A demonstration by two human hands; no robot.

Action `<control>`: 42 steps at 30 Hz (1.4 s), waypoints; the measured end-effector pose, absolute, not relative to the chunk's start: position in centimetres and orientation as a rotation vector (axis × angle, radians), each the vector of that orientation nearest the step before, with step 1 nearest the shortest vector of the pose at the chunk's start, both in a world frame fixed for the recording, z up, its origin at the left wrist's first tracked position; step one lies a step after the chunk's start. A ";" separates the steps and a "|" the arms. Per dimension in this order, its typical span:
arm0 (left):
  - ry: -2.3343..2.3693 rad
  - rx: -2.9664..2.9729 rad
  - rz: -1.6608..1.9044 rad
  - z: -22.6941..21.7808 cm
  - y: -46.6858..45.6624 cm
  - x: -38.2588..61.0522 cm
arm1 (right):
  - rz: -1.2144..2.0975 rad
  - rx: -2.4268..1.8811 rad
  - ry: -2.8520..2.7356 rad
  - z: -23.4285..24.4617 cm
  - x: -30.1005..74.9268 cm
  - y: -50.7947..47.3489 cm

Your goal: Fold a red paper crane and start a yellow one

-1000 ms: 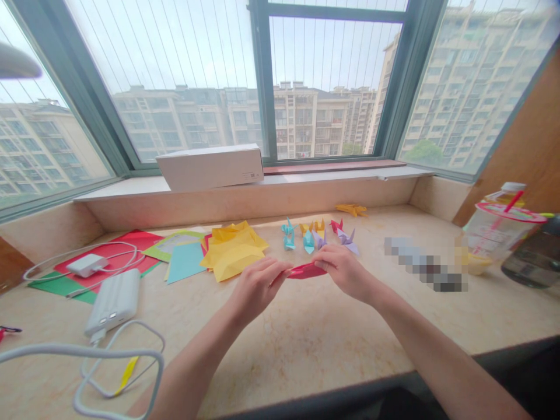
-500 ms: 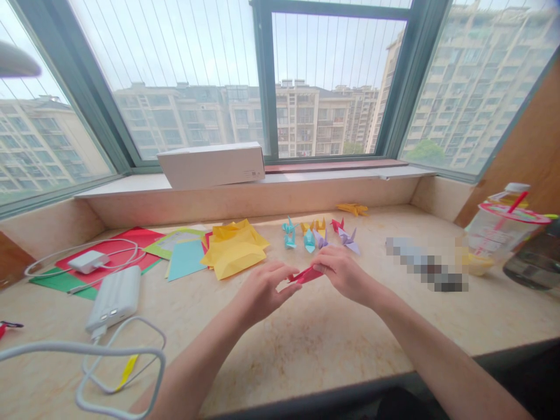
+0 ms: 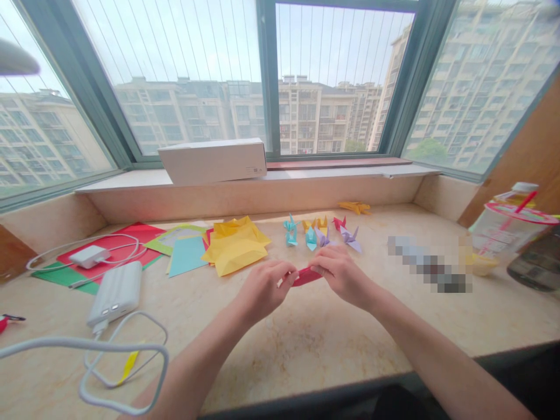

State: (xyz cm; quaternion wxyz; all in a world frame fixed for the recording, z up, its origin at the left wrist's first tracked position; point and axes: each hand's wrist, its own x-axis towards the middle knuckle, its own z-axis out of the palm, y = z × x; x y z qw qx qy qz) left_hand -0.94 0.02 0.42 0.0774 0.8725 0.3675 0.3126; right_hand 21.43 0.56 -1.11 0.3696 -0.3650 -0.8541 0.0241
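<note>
A narrow piece of folded red paper (image 3: 307, 276) is held above the counter between my two hands. My left hand (image 3: 266, 287) pinches its left end between thumb and fingers. At the other end, my right hand (image 3: 343, 274) grips the paper, with its fingers curled over the top. Just beyond the hands stand several small paper cranes: light blue (image 3: 311, 238), purple (image 3: 350, 238), red (image 3: 339, 224) and yellow (image 3: 322, 223). Farther back lies a yellow-orange folded paper piece (image 3: 355, 207).
Yellow paper sheets (image 3: 238, 251), a light blue sheet (image 3: 187, 256) and red paper (image 3: 116, 240) spread to the left. Nearer are a white power bank (image 3: 116, 294) and its cable (image 3: 87, 345). A plastic cup with straw (image 3: 503, 233) stands right; a white box (image 3: 214, 163) rests on the sill.
My left hand's thumb and fingers have closed onto the left end of the red paper, which they were more open around before. The paper is now more level.
</note>
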 end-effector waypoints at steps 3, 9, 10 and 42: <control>1.106 2.627 0.926 0.5 0.0 -0.9 | 0.059 -0.908 -2.208 -1.3 21.1 0.4; 1.133 2.594 0.911 0.7 0.1 -1.1 | 0.090 -0.919 -2.181 -1.1 21.3 0.6; 1.135 2.582 0.921 0.7 0.2 -1.1 | 0.101 -0.929 -2.170 -1.0 21.4 0.6; 1.109 2.486 0.986 1.0 0.4 -1.5 | 0.264 -0.949 -2.033 0.0 22.3 0.9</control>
